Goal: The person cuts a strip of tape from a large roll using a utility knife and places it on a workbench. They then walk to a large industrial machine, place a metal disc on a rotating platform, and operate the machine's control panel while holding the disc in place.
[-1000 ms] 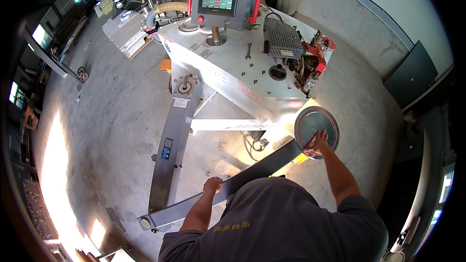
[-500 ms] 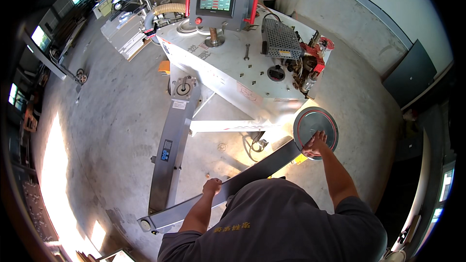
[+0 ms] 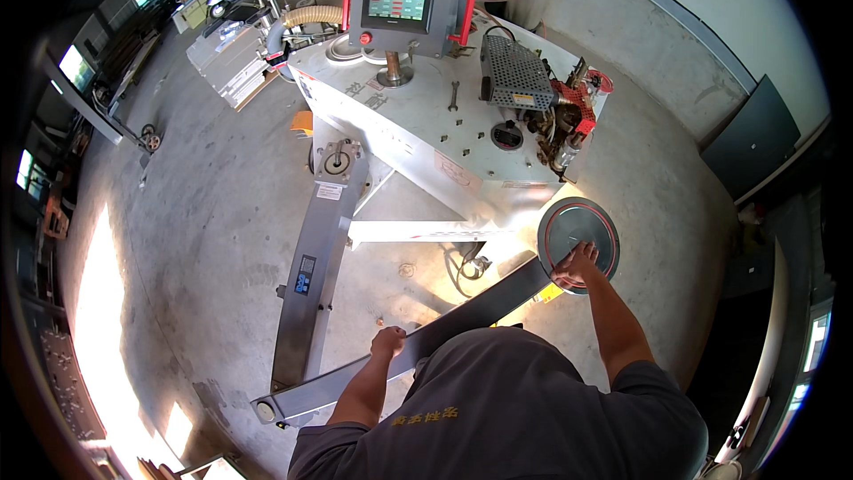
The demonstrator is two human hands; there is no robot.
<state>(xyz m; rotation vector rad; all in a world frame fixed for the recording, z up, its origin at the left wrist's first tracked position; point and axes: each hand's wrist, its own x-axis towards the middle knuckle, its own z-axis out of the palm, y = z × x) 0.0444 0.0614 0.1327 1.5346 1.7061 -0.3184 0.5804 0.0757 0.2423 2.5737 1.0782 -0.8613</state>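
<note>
Left hand [image 3: 387, 340] curled over the edge of the long grey beam [image 3: 462, 324], gripping it. Beam ran slantwise below the machine [image 3: 426, 138]. Right hand [image 3: 576, 265] lay on the round disc [image 3: 579, 229], fingers spread flat.

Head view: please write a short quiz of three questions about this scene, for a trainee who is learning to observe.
1. True or false: the left hand grips the long grey metal arm.
2. What does the right hand touch? A) the control screen B) the round grey disc C) the wire-mesh cover
3. What kind of floor does the machine stand on?

Key:
1. True.
2. B.
3. Bare grey concrete.
</note>
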